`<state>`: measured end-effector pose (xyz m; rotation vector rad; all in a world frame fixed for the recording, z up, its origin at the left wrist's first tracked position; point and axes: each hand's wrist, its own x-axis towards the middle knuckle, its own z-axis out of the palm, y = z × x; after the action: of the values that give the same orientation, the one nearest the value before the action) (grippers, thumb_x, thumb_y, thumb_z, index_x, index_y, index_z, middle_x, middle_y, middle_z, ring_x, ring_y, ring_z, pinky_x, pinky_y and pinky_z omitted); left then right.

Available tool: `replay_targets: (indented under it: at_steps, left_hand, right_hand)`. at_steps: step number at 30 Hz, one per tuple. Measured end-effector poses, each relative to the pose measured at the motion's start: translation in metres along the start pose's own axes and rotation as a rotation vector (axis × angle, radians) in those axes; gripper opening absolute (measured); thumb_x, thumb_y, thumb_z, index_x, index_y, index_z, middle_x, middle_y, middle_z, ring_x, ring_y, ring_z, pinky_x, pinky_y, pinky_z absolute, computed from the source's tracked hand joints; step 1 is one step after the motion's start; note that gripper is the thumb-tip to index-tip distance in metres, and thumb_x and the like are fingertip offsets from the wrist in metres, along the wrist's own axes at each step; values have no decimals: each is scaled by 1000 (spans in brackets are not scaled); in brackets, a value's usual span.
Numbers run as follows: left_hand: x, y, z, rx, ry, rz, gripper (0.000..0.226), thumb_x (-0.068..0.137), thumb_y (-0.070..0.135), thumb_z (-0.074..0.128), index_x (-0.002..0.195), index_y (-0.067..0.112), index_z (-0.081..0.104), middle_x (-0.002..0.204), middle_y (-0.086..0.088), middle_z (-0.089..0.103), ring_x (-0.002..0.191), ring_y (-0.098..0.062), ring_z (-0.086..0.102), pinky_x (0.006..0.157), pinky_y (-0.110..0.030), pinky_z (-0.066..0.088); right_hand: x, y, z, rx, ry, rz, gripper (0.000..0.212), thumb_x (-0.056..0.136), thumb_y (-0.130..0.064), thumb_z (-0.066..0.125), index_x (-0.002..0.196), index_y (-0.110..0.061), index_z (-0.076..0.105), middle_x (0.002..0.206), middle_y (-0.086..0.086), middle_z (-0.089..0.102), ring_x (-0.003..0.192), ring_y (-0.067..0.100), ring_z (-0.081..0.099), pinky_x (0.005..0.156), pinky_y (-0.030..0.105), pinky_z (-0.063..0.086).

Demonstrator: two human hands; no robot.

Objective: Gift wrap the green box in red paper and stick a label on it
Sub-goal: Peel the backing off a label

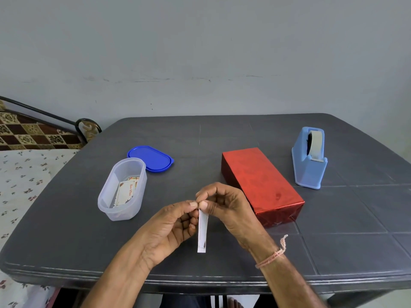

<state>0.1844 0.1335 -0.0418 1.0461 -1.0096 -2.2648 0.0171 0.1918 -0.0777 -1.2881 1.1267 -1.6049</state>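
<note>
- Red paper (251,165) already covers the box (266,192), which lies flat on the grey surface (344,218) just right of the fingers (193,204).
- Left hand (169,227) and right hand (224,205) both pinch the top edge of a white label (202,230), which hangs edge-on below the fingers.
- Thin and light, the label looks apt to curl or stick to itself. It is probably best held by its corners.
- Glossy, the paper appears slippery, so steadying the box by its long sides seems wise.
- Left of the fingers stands a clear tub (106,196) holding spare labels.
</note>
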Motion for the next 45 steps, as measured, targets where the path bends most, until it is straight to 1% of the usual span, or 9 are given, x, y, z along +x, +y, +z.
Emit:
replay_targets:
  at_steps: [4,11,15,22,28,33,35,39,45]
  left_hand:
    - [2,0,1,17,6,-3,7,73,16,75,76,10,76,73,-8,64,61,-13,58,54,-23,54]
    - [-3,-3,1,-5,-26,50,9,78,15,74,82,8,78,76,-10,68,64,-14,63,57,-24,58]
    - [-2,-5,-4,62,-82,129,15,79,15,74,91,6,79,81,-10,69,71,-15,65,65,-24,60]
    - [2,-8,-5,240,-29,238,32,68,21,84,94,3,79,91,-18,74,81,-22,71,73,-29,61]
    - [0,-10,-3,308,13,243,37,76,26,78,102,0,76,99,-18,78,96,-30,75,74,-29,60]
    - [3,-18,-1,414,181,499,6,86,12,77,85,6,76,83,-14,77,77,-23,73,71,-33,59]
    - [2,-22,2,457,213,601,6,87,7,76,82,5,74,75,-11,76,66,-17,69,64,-28,58]
    - [0,-26,4,482,206,667,6,86,6,77,81,7,75,72,-10,74,61,-16,66,62,-25,57]
    - [-1,-24,2,418,134,641,12,88,21,72,89,13,81,79,-13,75,70,-19,68,68,-29,58]
  right_hand:
    - [3,0,-1,-20,7,-11,7,87,5,74,91,-1,73,97,9,70,92,20,69,86,32,56]
    - [1,3,1,28,19,-8,13,89,1,73,95,-10,73,90,8,70,86,22,68,81,30,55]
    - [1,2,3,52,49,1,14,87,3,74,97,-4,67,89,5,67,85,18,65,79,26,54]
    - [3,-2,5,51,94,32,11,88,3,74,88,-8,71,83,5,72,81,17,67,76,27,56]
    - [0,0,4,7,110,41,7,89,1,73,91,-4,71,85,5,73,80,16,69,75,24,54]
    - [-3,1,10,215,180,164,22,85,-16,78,104,-5,72,94,10,74,86,19,70,77,27,57]
    - [-6,3,12,291,158,221,25,86,-21,80,101,-3,73,94,18,73,85,31,69,79,38,58]
    - [-9,5,12,304,145,247,27,87,-25,80,97,-1,73,91,21,71,84,36,66,82,43,54]
    - [-9,-3,12,229,159,199,21,86,-21,75,93,-2,73,84,11,72,75,17,66,72,24,52]
